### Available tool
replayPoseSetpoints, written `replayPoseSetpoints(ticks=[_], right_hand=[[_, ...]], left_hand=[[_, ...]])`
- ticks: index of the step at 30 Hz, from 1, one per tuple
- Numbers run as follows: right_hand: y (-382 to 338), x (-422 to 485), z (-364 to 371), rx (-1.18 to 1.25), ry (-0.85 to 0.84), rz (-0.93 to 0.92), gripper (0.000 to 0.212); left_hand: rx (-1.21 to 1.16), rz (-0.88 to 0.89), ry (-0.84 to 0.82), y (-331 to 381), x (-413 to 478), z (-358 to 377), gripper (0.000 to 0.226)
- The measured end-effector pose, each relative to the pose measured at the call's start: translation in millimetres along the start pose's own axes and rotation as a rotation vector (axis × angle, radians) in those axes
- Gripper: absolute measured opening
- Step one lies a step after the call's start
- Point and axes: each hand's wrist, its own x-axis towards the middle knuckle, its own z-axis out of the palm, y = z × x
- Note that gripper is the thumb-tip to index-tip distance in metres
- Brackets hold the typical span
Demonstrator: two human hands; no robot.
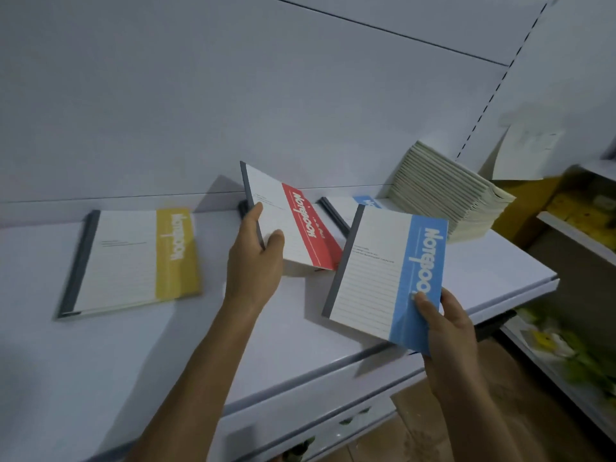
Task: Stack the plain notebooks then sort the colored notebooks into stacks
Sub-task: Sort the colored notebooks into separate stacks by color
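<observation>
My left hand (255, 258) grips the spine edge of a red-banded notebook (293, 221), which is tilted up off the white shelf (166, 345). My right hand (446, 325) holds a blue-banded notebook (383, 275) by its lower right corner, lifted above the shelf's front right part. A yellow-banded notebook (133, 261) lies flat on the left. Another blue-banded notebook (353, 206) lies behind the two held ones, mostly hidden. A tall stack of plain pale notebooks (450, 191) stands at the back right of the shelf.
A white back panel (233, 95) rises behind the shelf. To the right stand further shelves (573, 228) with yellow goods, and a loose paper sheet (526, 151) hangs above them. Brown floor (416, 421) shows below the shelf's front edge.
</observation>
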Motion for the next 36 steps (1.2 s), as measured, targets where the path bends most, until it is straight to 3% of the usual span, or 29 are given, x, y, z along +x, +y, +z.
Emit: replayPoseSetpoints(ticks=[8,11,16,19,22,25,27,30,32,36], right_hand=[[-10,87,4,-0.161,-0.09,-0.066,0.022],[-19,128,12,-0.216,-0.163,-0.125,0.031],[-29,194,23,-0.356,-0.301,-0.244,0.042],[-27,224,26,-0.461,-0.386,-0.294,0.04],[-15,247,31,-0.789,-0.341,-0.442,0.036],[-9,256,30,-1.023,-0.307,-0.668,0.039],[-8,256,27,-1.025,-0.425,-0.777,0.046],[-2,248,20,-1.068,-0.733,-0.768,0.07],[4,246,16,-1.133,-0.729,-0.806,0.078],[8,247,15,-1.113,-0.652,-0.803,0.071]], left_hand=[[0.824,0.035,-0.019,-41,32,23,0.056],[1.01,-0.013,-0.025,-52,30,22,0.059],[1.078,0.147,0.088,-37,22,33,0.052],[0.997,0.062,0.167,-28,12,62,0.052],[1.01,0.035,0.206,-34,-4,91,0.052],[1.183,0.044,0.146,-47,-12,107,0.057],[1.268,0.034,0.123,-51,-11,110,0.062],[1.238,-0.018,0.152,-49,-10,111,0.067],[1.214,-0.022,0.162,-48,-11,111,0.069],[1.183,0.019,0.174,-51,-11,109,0.064]])
